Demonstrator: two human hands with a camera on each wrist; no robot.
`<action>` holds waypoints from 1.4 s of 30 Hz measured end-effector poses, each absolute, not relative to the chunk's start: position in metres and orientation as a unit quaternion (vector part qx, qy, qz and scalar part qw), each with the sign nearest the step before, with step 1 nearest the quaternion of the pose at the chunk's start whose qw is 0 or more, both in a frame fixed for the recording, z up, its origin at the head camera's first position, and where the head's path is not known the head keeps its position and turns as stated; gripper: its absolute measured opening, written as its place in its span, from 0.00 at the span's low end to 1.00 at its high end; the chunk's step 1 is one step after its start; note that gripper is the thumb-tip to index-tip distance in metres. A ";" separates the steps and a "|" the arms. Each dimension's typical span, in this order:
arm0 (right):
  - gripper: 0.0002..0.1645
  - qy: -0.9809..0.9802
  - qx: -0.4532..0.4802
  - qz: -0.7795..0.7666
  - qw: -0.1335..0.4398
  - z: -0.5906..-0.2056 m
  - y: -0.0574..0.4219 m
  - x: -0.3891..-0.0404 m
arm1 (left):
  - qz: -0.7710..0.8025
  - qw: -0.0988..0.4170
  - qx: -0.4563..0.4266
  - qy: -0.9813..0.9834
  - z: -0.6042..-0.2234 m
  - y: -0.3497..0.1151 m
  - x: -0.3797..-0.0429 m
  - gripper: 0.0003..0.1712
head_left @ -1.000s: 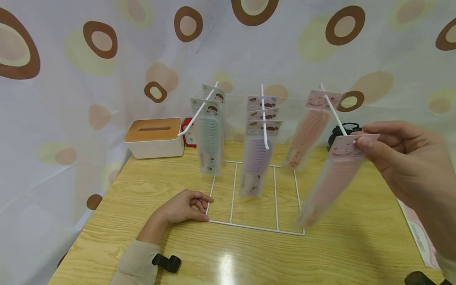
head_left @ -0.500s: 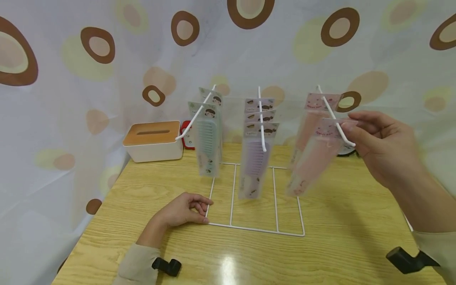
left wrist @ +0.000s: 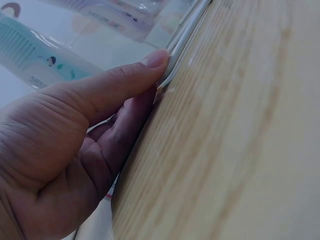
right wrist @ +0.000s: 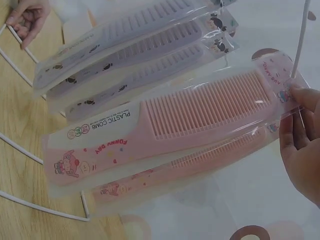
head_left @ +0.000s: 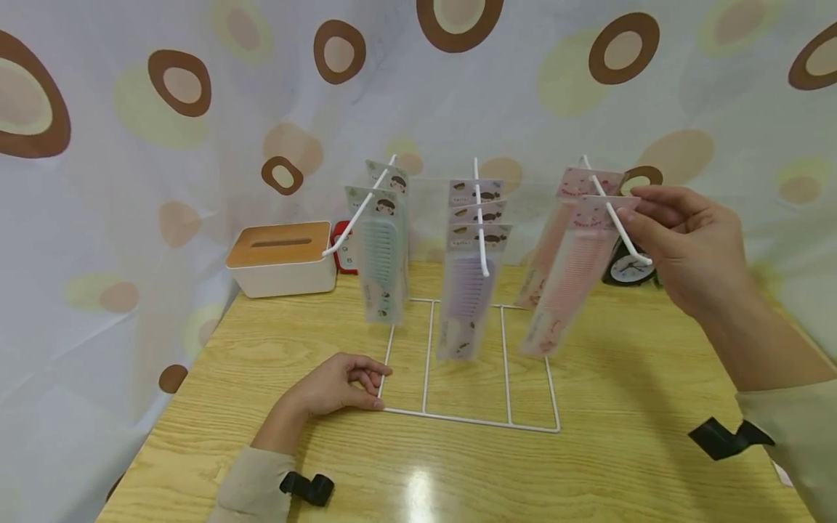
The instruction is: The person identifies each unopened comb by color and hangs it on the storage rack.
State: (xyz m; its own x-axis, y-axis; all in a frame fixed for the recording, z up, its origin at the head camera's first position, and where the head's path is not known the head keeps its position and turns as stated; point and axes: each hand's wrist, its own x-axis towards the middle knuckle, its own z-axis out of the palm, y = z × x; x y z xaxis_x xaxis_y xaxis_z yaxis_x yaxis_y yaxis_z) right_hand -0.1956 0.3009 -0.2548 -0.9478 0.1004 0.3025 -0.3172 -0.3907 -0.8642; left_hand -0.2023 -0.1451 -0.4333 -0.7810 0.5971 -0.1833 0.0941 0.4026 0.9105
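My right hand (head_left: 686,254) pinches the top corner of a packaged pink comb (head_left: 575,272) between thumb and fingers. The wire of the right hook (head_left: 631,247) passes through the package's header card, and the comb hangs tilted. Behind it on that hook is another packaged pink comb (right wrist: 215,159). My left hand (head_left: 336,385) grips the front left corner of the white wire rack's base (head_left: 471,418), its thumb (left wrist: 155,59) on the wire in the left wrist view. Packaged purple combs (head_left: 467,290) hang from the middle hook, and packaged green combs (head_left: 381,250) from the left hook.
The rack stands on a wooden table (head_left: 405,465). At the back left is a tissue box (head_left: 284,261) with a wooden lid, next to a red clock (head_left: 346,250). A black alarm clock (head_left: 629,270) stands behind my right hand. A patterned curtain (head_left: 523,87) hangs behind.
My right hand has moved left and back, carrying the pink comb from the hook's front tip along the hook toward the rear comb. The left hand has stayed on the rack's corner.
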 end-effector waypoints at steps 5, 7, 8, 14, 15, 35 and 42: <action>0.20 -0.539 0.132 0.822 0.125 -0.259 0.306 -0.195 | 0.498 0.251 0.217 0.801 -0.433 -0.145 -0.204 0.29; 0.21 -0.539 0.143 0.821 0.121 -0.262 0.311 -0.194 | 0.498 0.250 0.221 0.800 -0.433 -0.146 -0.205 0.29; 0.22 -0.546 0.145 0.816 0.120 -0.263 0.314 -0.193 | 0.498 0.250 0.223 0.800 -0.432 -0.146 -0.205 0.29; 0.24 -0.614 0.121 0.772 0.109 -0.276 0.337 -0.193 | 0.496 0.249 0.228 0.800 -0.432 -0.147 -0.206 0.29; 0.25 -0.629 0.112 0.761 0.109 -0.279 0.341 -0.194 | 0.495 0.249 0.227 0.801 -0.432 -0.147 -0.206 0.30; 0.26 -0.865 0.008 0.494 0.081 -0.377 0.432 -0.187 | 0.495 0.245 0.217 0.805 -0.434 -0.147 -0.205 0.30; 0.21 -0.871 -0.023 0.484 0.086 -0.403 0.454 -0.178 | 0.498 0.248 0.216 0.803 -0.435 -0.145 -0.204 0.30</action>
